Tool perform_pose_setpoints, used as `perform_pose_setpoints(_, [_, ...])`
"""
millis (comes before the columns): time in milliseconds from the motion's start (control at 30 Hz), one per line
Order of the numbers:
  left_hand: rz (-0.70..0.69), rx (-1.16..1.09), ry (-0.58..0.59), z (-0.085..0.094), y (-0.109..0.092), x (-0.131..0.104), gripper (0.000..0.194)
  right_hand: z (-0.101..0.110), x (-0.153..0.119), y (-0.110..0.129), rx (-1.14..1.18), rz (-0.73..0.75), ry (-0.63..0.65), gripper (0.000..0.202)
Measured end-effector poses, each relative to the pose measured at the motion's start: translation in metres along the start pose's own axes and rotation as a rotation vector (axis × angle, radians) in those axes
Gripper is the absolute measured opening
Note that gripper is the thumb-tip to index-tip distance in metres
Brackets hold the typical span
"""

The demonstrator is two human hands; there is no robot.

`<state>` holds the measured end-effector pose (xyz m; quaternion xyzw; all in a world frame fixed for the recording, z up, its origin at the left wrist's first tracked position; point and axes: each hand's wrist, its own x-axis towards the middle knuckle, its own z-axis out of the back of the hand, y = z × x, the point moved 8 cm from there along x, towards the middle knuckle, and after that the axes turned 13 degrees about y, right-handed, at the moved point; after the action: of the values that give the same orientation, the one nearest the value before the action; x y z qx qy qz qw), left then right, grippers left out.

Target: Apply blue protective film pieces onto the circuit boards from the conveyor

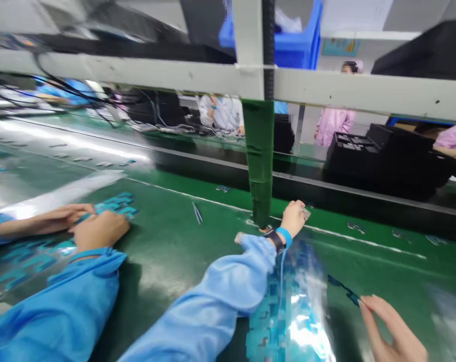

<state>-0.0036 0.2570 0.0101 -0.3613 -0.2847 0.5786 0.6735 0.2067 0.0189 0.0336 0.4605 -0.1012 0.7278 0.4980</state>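
My left hand [294,219], wearing a blue wrist strap and a dark band, reaches to the far strip of the bench. Its fingers are closed on a small flat silvery part [306,212]. Lower right, my right hand [391,327] pinches one end of a thin dark blue flat piece [344,290] between thumb and finger, above the bench. Under and beside my left forearm lies a clear plastic tray [312,317], with rows of light blue cut-out pieces [263,329] in it.
Small parts [356,228] lie spaced along the far strip. Tweezers [198,213] rest on the green bench [167,261]. A green-wrapped post [260,161] stands near my left hand. At left, a co-worker's hands [99,229] handle blue pieces. Black boxes [393,156] stand beyond.
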Motion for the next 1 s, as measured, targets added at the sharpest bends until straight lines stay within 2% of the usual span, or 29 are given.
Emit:
perform_pose_setpoints(100, [-0.010, -0.226, 0.094, -0.004, 0.006, -0.051, 0.026, -0.001, 0.012, 0.002, 0.092, -0.021, 0.132, 0.009])
perform_pose_setpoints(267, [0.141, -0.588, 0.316, -0.020, 0.033, -0.137, 0.030, -0.003, 0.015, 0.007, 0.185, -0.080, 0.204, 0.022])
perform_pose_setpoints(367, [0.249, -0.941, 0.405, -0.042, 0.042, -0.167, 0.035, -0.016, 0.011, 0.001, 0.354, -0.277, 0.283, 0.017])
perform_pose_setpoints(433, [0.282, -1.087, 0.406, -0.054, 0.044, -0.178, 0.035, -0.032, 0.004, -0.008, 0.494, -0.500, 0.371, 0.010])
perform_pose_setpoints(500, [0.274, -1.093, 0.408, -0.060, 0.044, -0.183, 0.032, -0.049, -0.003, -0.013, 0.653, -0.678, 0.472, 0.004])
perform_pose_setpoints(600, [0.250, -1.093, 0.435, -0.064, 0.042, -0.188, 0.026, -0.068, -0.009, -0.011, 0.837, -0.812, 0.575, 0.002])
perform_pose_setpoints(700, [0.254, -1.180, 0.489, -0.065, 0.039, -0.193, 0.023, -0.076, -0.012, -0.009, 0.910, -0.886, 0.604, 0.003])
perform_pose_setpoints(833, [0.271, -1.300, 0.607, -0.065, 0.030, -0.198, 0.032, -0.076, -0.010, -0.005, 0.920, -0.908, 0.605, 0.010])
perform_pose_setpoints(1000, [0.253, -1.144, 0.581, -0.057, 0.025, -0.198, 0.017, -0.070, -0.003, -0.002, 0.873, -0.881, 0.605, 0.018])
